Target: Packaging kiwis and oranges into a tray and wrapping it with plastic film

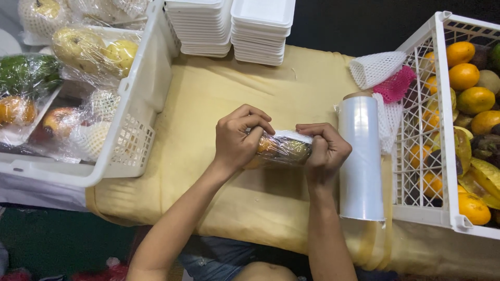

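Note:
A small white foam tray of fruit (pixel 282 149), covered in clear cling film, is held over the yellow cloth-covered table (pixel 208 104). My left hand (pixel 240 137) grips its left end with fingers curled over the top. At the tray's right end my right hand (pixel 325 152) closes around the film. Orange and greenish fruit shows through the wrap between the two hands.
A roll of cling film (pixel 360 156) lies just right of my right hand. A white crate (pixel 134 99) with wrapped fruit trays stands left, another crate (pixel 432 104) of loose oranges and other fruit right. Stacked white foam trays (pixel 234 26) and foam fruit nets (pixel 377 67) sit at the back.

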